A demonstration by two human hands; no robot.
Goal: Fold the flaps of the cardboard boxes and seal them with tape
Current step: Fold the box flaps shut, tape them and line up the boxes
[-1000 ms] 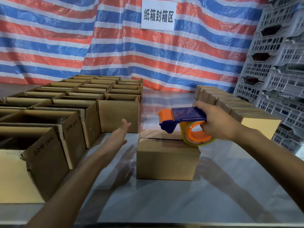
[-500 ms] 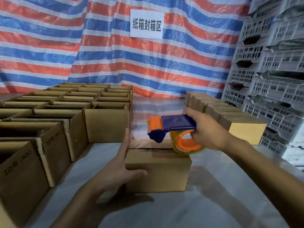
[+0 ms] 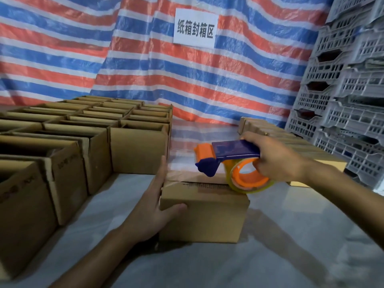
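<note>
Brown cardboard box (image 3: 207, 215), flaps folded shut, sits on the grey table (image 3: 270, 256); the left hand (image 3: 151, 204) presses flat-fingered against its left side, while the right hand (image 3: 276, 159) grips a blue-and-orange tape dispenser (image 3: 228, 154) at its top.

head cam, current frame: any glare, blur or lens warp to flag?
Head view: glossy table mirrors the striped tarp behind the closed box, mild glare; soft shadow under the left hand; crates at right lean, wide-angle warp; print on the open boxes at left is smeared; sign and the tape dispenser in the right hand are sharp.
</note>
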